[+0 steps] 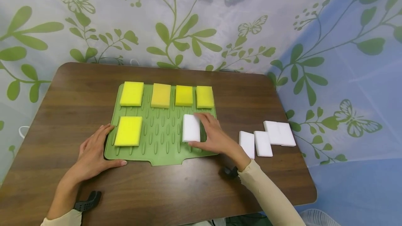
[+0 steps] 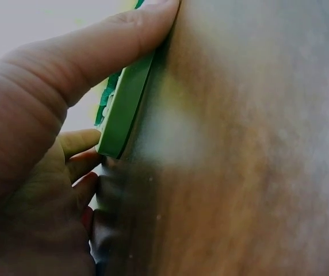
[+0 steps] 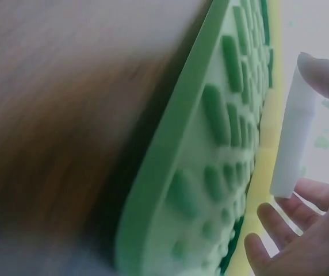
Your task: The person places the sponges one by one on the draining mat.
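Observation:
A green mat with raised oval ridges lies on the table. Several yellow sponges sit on it: a row along the far edge, including a darker yellow one, and one bright yellow sponge at the near left. My right hand pinches a white sponge between thumb and fingers, over the mat's right half. From the right wrist view, this white sponge is raised above the ridges. My left hand rests at the mat's near left corner, its fingers extended along the side and its thumb by the front edge.
To the right of the mat, several white sponges lie on the brown wooden table. A leaf-patterned curtain hangs behind the table and down its right side. Black straps are on both wrists.

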A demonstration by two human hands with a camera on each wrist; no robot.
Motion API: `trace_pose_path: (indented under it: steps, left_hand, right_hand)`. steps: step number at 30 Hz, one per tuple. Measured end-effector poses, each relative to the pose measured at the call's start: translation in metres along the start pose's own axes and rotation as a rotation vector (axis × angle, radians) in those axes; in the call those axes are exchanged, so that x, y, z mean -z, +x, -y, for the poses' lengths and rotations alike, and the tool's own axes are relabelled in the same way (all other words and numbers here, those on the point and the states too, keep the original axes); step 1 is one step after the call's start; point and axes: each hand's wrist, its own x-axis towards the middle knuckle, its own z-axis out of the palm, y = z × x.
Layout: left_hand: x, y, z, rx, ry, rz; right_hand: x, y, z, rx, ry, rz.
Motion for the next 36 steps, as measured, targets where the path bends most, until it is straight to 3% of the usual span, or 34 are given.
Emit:
trace_pose_path:
  steps: [14,36]
  left_hand:
    - [0.001,0.001,-0.001,-0.004,0.003,-0.002]
    - [-0.002,0.000,0.004,-0.005,-0.009,-0.008]
  right_hand:
    - [-0.017,0.036,0.032,0.077,-0.028,0.039]
    - [-0.031,0.072,0.066,0.076,-0.093,0.100]
